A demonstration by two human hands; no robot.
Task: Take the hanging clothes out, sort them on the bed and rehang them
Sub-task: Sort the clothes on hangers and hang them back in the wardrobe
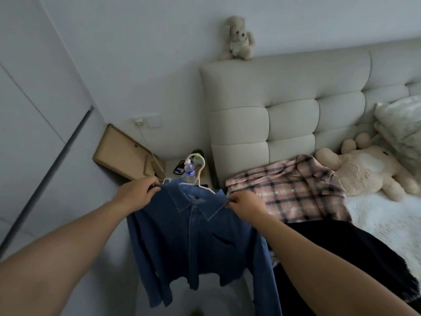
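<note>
A blue denim shirt (198,236) hangs in the air in front of me on a white hanger (200,172), whose hook sticks up above the collar. My left hand (136,195) grips the shirt's left shoulder. My right hand (246,205) pinches the right shoulder. On the bed (376,215) to the right lie a pink plaid shirt (289,190) and, nearer me, a black garment (337,254).
A padded headboard (291,106) stands behind the bed, with a plush bear (240,38) on top. A large plush toy (369,169) and pillows (401,128) lie at the bed's head. A nightstand holds a water bottle (189,171) and a phone (179,168). White wardrobe doors (29,110) rise at left.
</note>
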